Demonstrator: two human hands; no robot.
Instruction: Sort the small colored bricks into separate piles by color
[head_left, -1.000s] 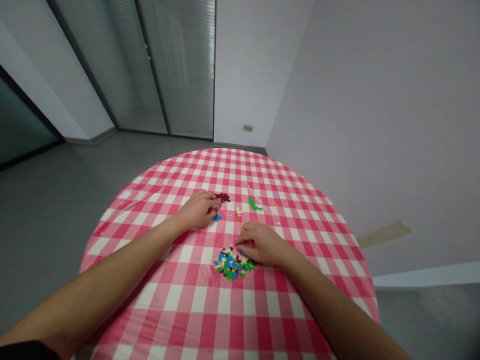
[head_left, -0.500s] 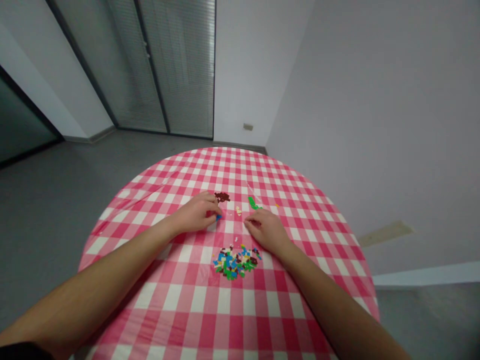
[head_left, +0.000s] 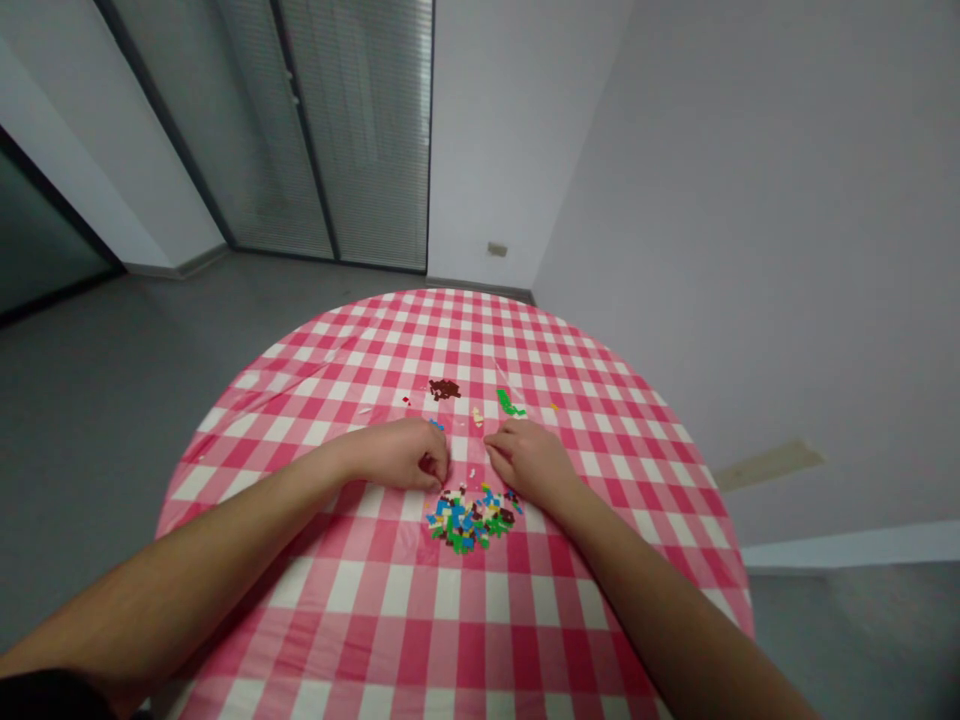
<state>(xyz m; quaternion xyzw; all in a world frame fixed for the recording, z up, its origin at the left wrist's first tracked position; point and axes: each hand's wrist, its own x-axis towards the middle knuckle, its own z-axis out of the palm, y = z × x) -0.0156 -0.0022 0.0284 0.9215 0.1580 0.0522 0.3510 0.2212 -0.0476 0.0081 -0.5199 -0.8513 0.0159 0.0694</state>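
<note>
A mixed pile of tiny coloured pieces [head_left: 466, 525], like small toy bricks in blue, green, white, brown and yellow, lies on the checked tablecloth. My left hand [head_left: 405, 453] is closed, its fingertips pinched at the pile's upper left edge; what they hold, if anything, is too small to make out. Just beyond that hand, blue pieces [head_left: 437, 425] show in part. My right hand [head_left: 531, 462] rests right of centre, fingers curled with thumb and forefinger together, their contents hidden. Green pieces [head_left: 510, 403] lie beyond it.
Farther back are a brown cluster [head_left: 444, 388], a few cream pieces [head_left: 478, 417], red bits [head_left: 406, 401] and an orange piece [head_left: 554, 406]. The round table has a red and white checked cloth [head_left: 345, 620]. A wall [head_left: 750, 250] stands to the right.
My left hand has moved from the blue pieces back toward me, to the mixed pile's edge, uncovering the blue and red pieces. My right hand has stayed nearly still.
</note>
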